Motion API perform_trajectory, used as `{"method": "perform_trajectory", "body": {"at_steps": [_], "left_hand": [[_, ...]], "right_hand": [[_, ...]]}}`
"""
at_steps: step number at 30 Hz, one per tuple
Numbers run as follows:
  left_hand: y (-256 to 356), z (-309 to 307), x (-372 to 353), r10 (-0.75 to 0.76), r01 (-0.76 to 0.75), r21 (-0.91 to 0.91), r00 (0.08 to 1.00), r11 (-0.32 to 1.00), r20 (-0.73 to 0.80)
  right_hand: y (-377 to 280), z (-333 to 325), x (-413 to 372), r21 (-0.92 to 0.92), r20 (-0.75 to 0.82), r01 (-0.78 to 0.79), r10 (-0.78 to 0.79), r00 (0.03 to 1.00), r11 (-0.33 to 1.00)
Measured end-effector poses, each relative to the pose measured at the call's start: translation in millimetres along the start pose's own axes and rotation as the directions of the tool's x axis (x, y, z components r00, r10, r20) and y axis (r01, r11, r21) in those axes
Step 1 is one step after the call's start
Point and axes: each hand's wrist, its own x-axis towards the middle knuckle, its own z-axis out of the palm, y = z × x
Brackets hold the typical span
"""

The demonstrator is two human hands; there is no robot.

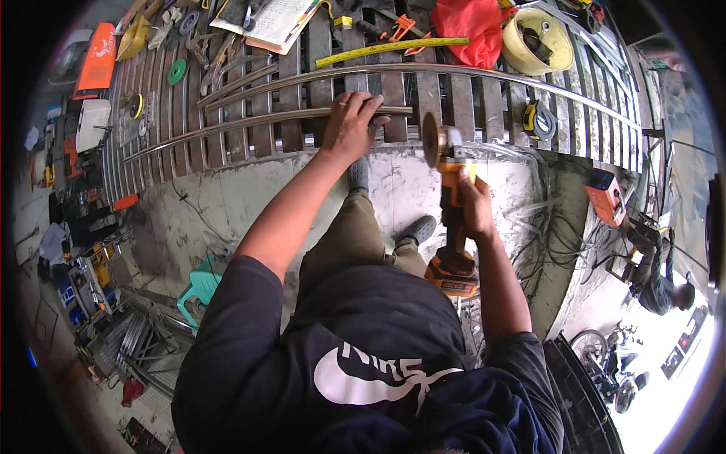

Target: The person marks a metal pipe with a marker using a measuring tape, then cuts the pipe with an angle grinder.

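My left hand (352,125) is closed around a thin metal tube (249,121) near its right end, over the slatted metal workbench (261,140). The tube's right end sticks out a little past my fingers. In my right hand (476,204) is a yellow and black cordless angle grinder (452,181), gripped by its body. Its disc (432,141) stands roughly upright, to the right of the tube end and apart from it. The battery end of the grinder hangs toward my body. Behind the tube, a longer metal tube (363,69) lies across the slats.
On the bench are a yellow ruler (393,50), a tape measure (538,121), a red bag (469,30), a yellow bucket (563,53) and an open notebook (268,23). A teal stool (200,291) stands left. Cables (560,238) lie right; a person (662,280) is farther right.
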Motion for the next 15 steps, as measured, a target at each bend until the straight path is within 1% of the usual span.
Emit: {"method": "perform_trajectory", "body": {"at_steps": [1, 2, 3, 5, 7, 8, 11, 13, 14, 15], "left_hand": [[0, -8, 0, 0.000, 0.000, 0.030, 1.000, 1.000, -0.002], [-1, -18, -1, 0.001, -0.001, 0.059, 1.000, 0.998, -0.006], [-2, -30, -1, 0.006, -0.005, 0.088, 1.000, 0.996, -0.014], [-15, -45, -16, -0.008, 0.006, 0.143, 1.000, 0.990, 0.014], [-30, -60, -35, -0.022, 0.018, 0.193, 1.000, 0.981, 0.020], [-35, -69, -43, -0.037, 0.030, 0.215, 0.999, 0.976, 0.033], [-55, -80, -60, -0.086, 0.063, 0.261, 0.993, 0.963, 0.079], [-66, -82, -66, -0.074, 0.048, 0.233, 0.992, 0.971, 0.105], [-72, -80, -68, -0.051, 0.015, 0.244, 0.989, 0.970, 0.140], [-79, -76, -67, -0.013, -0.025, 0.214, 0.985, 0.977, 0.173]], "right_hand": [[-6, -13, -9, 0.018, 0.036, 0.003, -0.004, 0.999, 1.000], [-7, -31, -15, 0.113, 0.097, 0.016, -0.027, 0.995, 0.994], [-8, -48, -22, 0.140, 0.113, 0.049, -0.066, 0.991, 0.989], [-17, -75, -42, 0.316, 0.295, 0.044, -0.142, 0.945, 0.948], [-22, -84, -70, 0.480, 0.235, -0.091, -0.027, 0.972, 0.873], [-9, -96, -76, 0.508, 0.237, -0.053, -0.080, 0.968, 0.860], [7, -105, -103, 0.555, 0.064, 0.047, -0.099, 0.993, 0.831], [23, -108, -109, 0.613, 0.041, 0.138, -0.205, 0.978, 0.778], [29, -109, -113, 0.670, 0.060, 0.127, -0.224, 0.973, 0.731], [35, -108, -113, 0.693, 0.065, 0.144, -0.260, 0.963, 0.707]]}}
